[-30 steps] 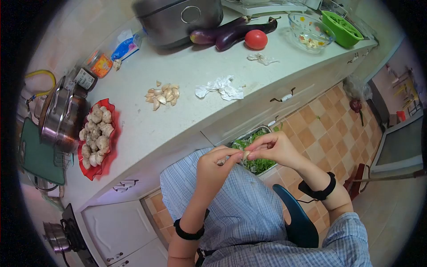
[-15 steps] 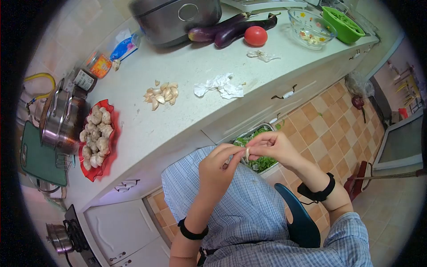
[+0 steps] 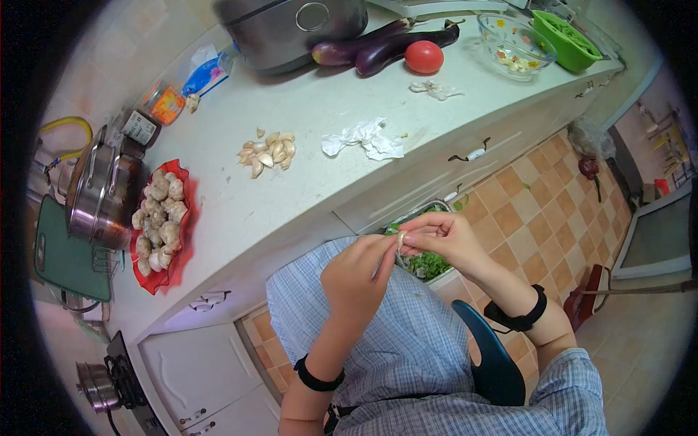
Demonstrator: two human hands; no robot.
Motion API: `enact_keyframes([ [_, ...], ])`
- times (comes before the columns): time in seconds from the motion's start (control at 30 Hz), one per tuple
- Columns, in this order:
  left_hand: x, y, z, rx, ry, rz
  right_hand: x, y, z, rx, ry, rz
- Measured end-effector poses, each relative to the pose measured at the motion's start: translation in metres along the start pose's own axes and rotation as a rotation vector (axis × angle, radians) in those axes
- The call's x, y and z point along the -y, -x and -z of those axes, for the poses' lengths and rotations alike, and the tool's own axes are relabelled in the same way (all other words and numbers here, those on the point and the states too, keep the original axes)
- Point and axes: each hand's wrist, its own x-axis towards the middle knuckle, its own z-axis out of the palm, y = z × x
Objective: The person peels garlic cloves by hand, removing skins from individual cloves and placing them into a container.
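Observation:
Over my lap, both hands meet on a garlic clove (image 3: 400, 241). My left hand (image 3: 358, 272) pinches the clove from the left side, its fingers pressed together. My right hand (image 3: 445, 243) grips it from the right between thumb and fingertips, and the other fingers are curled. Most of the clove is covered by fingertips. Just beyond the hands, a bin (image 3: 414, 213) with green leaf scraps (image 3: 430, 267) stands on the floor. On the counter, a small pile of unpeeled garlic cloves (image 3: 269, 152) lies to the left of a crumpled white tissue (image 3: 363, 140).
The white counter (image 3: 240, 196) carries a red dish (image 3: 182, 218) of ginger or similar knobbly roots, eggplants (image 3: 400, 51), a tomato (image 3: 424, 57), a glass bowl (image 3: 512, 62) with pale pieces, a green basket (image 3: 574, 54) and a dark cooker (image 3: 291, 36). A chair (image 3: 494, 363) stands at right.
Both hands have shifted very slightly left, still pinching the clove between them. The view has moved a little; the counter things look unchanged.

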Motion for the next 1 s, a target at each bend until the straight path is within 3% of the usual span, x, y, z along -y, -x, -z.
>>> enact_keyframes([
  [0.13,0.006,0.000,-0.004,-0.055,-0.135,-0.141,-0.006,-0.001,0.000,-0.016,0.059,0.075],
  [0.27,0.002,0.000,-0.002,-0.020,-0.167,-0.121,-0.010,-0.002,0.000,-0.040,0.105,0.112],
  [0.37,-0.001,0.000,-0.002,0.026,-0.118,0.019,-0.009,-0.002,-0.002,-0.056,0.110,0.127],
  [0.43,-0.001,0.000,-0.001,0.044,0.108,0.259,-0.007,-0.001,-0.003,-0.060,0.096,0.108],
  [0.67,0.006,-0.001,-0.005,0.006,0.234,0.154,-0.004,0.003,-0.008,-0.043,0.122,0.112],
  [0.73,0.007,-0.002,-0.004,-0.010,0.316,0.179,-0.009,0.002,-0.006,-0.042,0.258,0.236],
  [0.87,0.003,-0.003,-0.001,0.051,0.330,0.251,-0.003,0.005,-0.012,-0.019,0.199,0.250],
  [1.0,-0.003,-0.005,0.000,0.053,0.413,0.296,0.001,0.006,-0.014,-0.058,0.383,0.275],
])
